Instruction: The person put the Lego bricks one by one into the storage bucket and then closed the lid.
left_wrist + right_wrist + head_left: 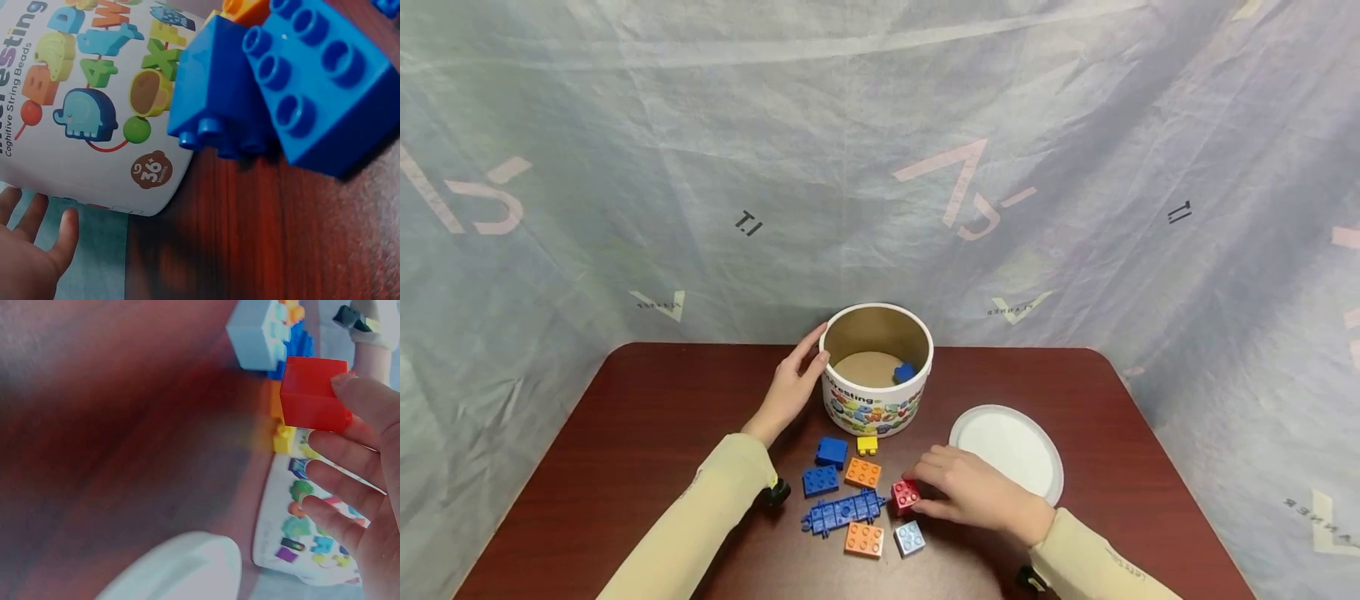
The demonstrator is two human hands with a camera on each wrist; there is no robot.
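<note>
My left hand (788, 390) rests against the left side of a white printed bucket (838, 408), fingers fairly straight and the thumb near its rim. One blue piece (904, 373) lies inside on the bucket's floor. To the right, my right hand (964, 486) pinches a red brick (905, 497) between thumb and forefinger; its other fingers are spread in the right wrist view. Close by the red brick are a light-blue brick (909, 539), an orange brick (864, 540) and a long blue wheel-base piece (845, 512).
Between the forearms lie a second orange brick (862, 473), a yellow brick (867, 445) and two blue bricks, one studs-up (821, 481) and one on its side (831, 452). A round white lid (1011, 450) lies right of the bucket. A grey curtain (850, 167) hangs behind the table.
</note>
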